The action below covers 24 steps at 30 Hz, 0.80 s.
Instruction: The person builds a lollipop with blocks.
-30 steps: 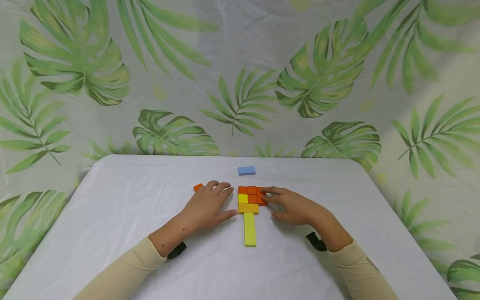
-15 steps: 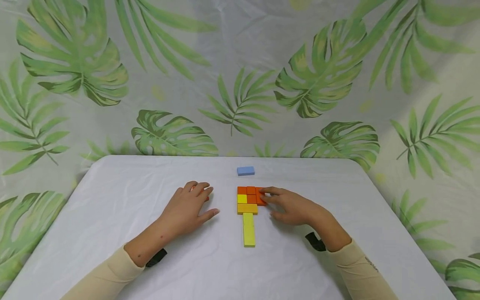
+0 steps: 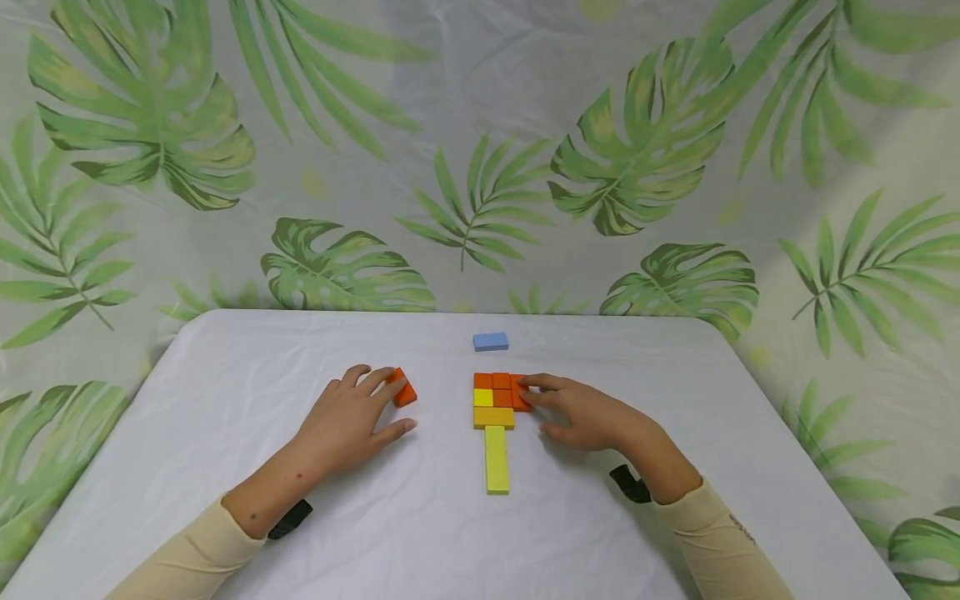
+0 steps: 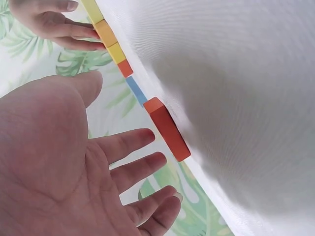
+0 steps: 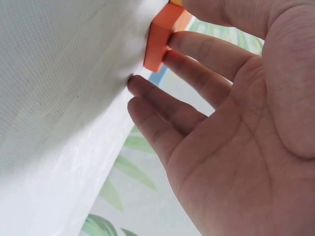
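On the left, a loose orange-red block lies tilted on the table. My left hand is beside it with spread fingers, the fingertips right at its left side in the head view. In the left wrist view, that block stands just past the fingertips, and nothing is in the palm. My right hand touches the upright orange-red block at the right side of a flat block arrangement with extended fingers. That arrangement also has small orange-red squares, a yellow square, an amber block and a long yellow-green block below.
A light blue block lies behind the arrangement, near the far table edge. White cloth covers the table. A leaf-patterned curtain hangs behind it.
My left hand has moved left from beside the arrangement to the loose orange-red block, which now sits slightly to the right and more in view. My right hand has stayed in place.
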### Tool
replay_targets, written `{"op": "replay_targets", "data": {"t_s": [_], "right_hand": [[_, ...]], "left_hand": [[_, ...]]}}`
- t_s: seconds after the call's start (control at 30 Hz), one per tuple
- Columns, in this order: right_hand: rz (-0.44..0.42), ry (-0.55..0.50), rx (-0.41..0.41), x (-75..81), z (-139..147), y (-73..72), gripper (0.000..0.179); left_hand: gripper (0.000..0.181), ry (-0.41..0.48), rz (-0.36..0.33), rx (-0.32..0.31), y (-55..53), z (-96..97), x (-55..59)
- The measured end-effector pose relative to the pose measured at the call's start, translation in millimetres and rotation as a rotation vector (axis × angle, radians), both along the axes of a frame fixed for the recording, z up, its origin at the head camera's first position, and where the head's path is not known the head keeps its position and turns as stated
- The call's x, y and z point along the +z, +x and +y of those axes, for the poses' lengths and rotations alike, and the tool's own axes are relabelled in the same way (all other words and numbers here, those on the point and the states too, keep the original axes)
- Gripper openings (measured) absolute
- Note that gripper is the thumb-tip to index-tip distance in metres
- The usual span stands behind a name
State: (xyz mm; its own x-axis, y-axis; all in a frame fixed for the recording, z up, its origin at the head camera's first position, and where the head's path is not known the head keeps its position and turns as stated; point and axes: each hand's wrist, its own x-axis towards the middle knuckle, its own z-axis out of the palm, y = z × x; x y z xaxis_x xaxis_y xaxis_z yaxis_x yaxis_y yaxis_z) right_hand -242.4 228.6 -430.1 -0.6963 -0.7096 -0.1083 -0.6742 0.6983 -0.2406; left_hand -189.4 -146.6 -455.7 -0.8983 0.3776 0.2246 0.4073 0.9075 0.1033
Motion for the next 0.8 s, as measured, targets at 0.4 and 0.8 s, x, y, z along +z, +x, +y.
{"op": "replay_targets", "data": {"t_s": [0.4,0.8], "right_hand": [[0.012,-0.002,0.012,-2.6,0.9,-2.1,0.055],[0.012,0.004,0.001,-1.5,-1.2,-0.5,0.055]], "left_hand": [[0.062,0.001,-0.016,-0.006,0.0,0.1,-0.8],[0.065,0.021,-0.027,-0.048,-1.5,6.0,-3.0]]}}
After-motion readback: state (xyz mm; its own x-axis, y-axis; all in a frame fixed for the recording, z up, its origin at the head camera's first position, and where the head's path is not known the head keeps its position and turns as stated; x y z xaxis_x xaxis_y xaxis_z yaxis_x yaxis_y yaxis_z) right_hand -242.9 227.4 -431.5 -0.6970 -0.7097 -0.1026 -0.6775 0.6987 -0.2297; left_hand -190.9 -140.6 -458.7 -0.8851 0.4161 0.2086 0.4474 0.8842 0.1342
